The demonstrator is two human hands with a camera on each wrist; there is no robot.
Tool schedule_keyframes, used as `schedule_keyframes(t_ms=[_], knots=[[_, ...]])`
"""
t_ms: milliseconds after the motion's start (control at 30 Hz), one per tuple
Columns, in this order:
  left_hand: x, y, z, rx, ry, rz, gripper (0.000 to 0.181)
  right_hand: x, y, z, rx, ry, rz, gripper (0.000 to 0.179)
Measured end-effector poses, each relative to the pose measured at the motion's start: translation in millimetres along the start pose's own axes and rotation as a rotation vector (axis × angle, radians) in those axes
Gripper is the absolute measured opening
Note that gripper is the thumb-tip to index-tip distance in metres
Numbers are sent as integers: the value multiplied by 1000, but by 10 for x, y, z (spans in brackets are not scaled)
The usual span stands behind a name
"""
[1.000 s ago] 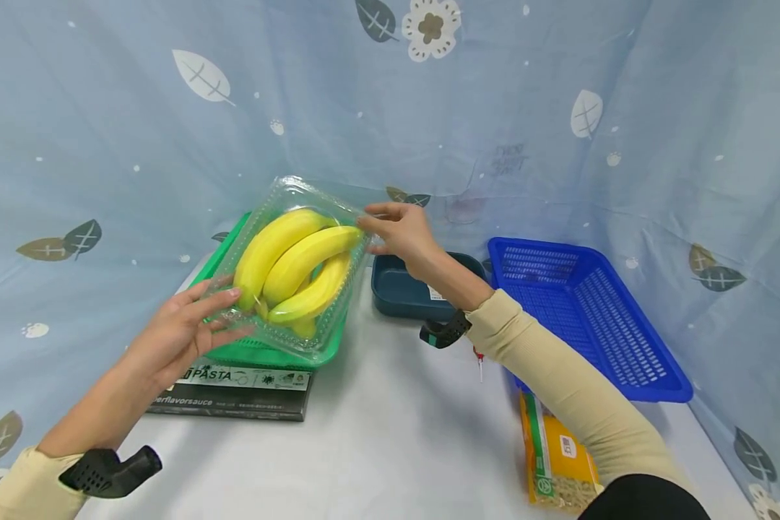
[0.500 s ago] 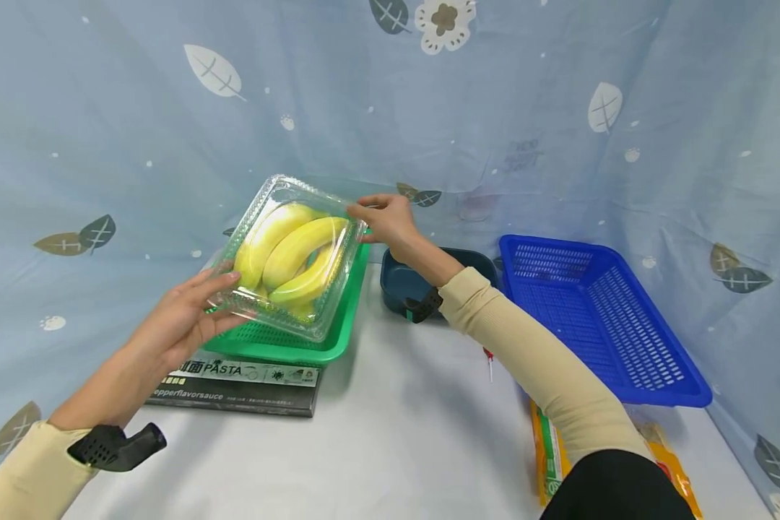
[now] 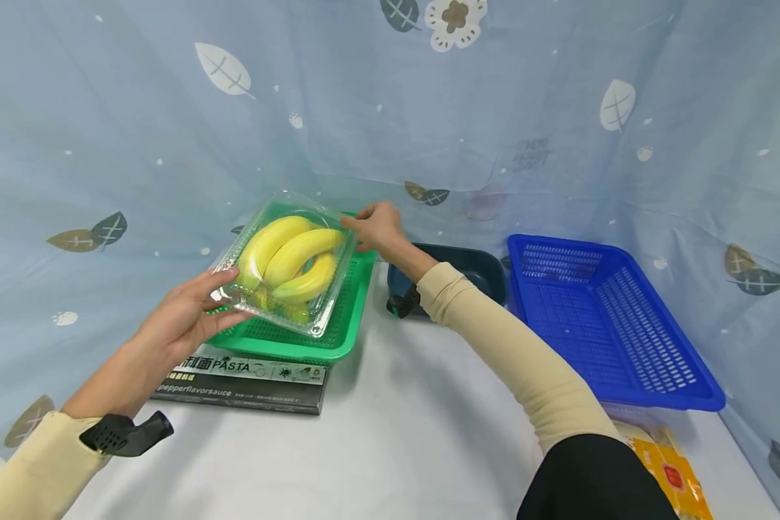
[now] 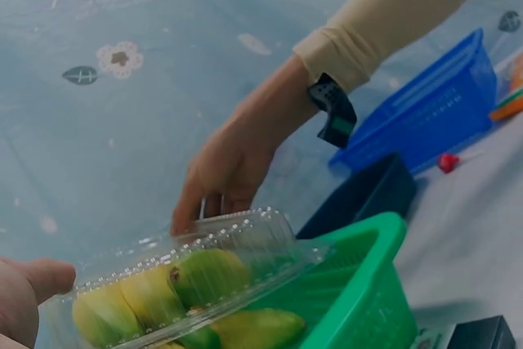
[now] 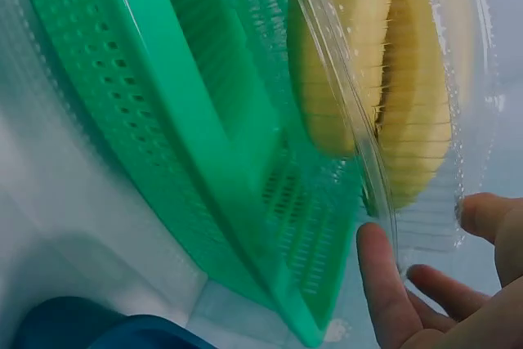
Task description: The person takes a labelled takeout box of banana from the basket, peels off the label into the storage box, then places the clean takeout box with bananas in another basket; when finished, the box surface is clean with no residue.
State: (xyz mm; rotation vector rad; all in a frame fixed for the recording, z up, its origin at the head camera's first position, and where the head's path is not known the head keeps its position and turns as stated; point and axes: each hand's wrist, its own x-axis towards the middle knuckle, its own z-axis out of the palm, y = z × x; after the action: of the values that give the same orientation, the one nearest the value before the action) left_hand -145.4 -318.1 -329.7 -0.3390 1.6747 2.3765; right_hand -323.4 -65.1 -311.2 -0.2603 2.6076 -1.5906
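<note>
A clear plastic clamshell container (image 3: 316, 323) with several yellow bananas (image 3: 292, 256) inside is tilted in the air over the green basket (image 3: 346, 318). My left hand (image 3: 183, 318) grips its near left corner, thumb on top and fingers beneath. At the far right edge, my right hand (image 3: 378, 230) pinches the container's rim between thumb and fingers. In the right wrist view, the fingers (image 5: 384, 288) lie under the plastic rim and the thumb (image 5: 488, 214) is on the other side. The basket's far left part is hidden behind the container.
Beneath the green basket's near side lies a black PASTA box (image 3: 253, 386). A dark blue tray (image 3: 487, 271) stands behind my right forearm, with a larger blue basket (image 3: 572, 339) to its right. A yellow package (image 3: 676, 473) lies at the front right.
The container of bananas has come slightly lower over the green basket, held by both hands. The head view has shifted, and the right sleeve now covers more of the yellow package.
</note>
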Motion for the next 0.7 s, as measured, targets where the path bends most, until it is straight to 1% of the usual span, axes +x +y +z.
schedule_keyframes(t_ms=[67, 100, 167, 267, 333, 400, 533, 633, 700], knots=[[21, 5, -3, 6, -3, 2, 90, 36, -3, 39, -69, 27, 23, 32], [31, 6, -7, 8, -3, 2, 90, 55, -9, 65, -102, 36, 36, 30], [43, 7, -27, -1, 0, -4, 88, 90, -34, 124, -158, 41, 50, 39], [55, 6, -59, -46, 11, -22, 86, 119, -75, 200, -209, 14, 55, 53], [70, 10, -70, -78, 15, -32, 84, 126, -97, 231, -212, -7, 57, 55], [93, 18, -65, -90, 19, -38, 84, 128, -108, 246, -226, -21, 70, 54], [152, 28, -15, -47, 25, -42, 85, 114, -107, 222, -267, -43, 93, 55], [186, 25, 25, -18, 36, -53, 85, 90, -83, 172, -251, -63, 65, 55], [210, 17, 48, -17, 37, -63, 85, 60, -54, 125, -223, -73, 42, 54]])
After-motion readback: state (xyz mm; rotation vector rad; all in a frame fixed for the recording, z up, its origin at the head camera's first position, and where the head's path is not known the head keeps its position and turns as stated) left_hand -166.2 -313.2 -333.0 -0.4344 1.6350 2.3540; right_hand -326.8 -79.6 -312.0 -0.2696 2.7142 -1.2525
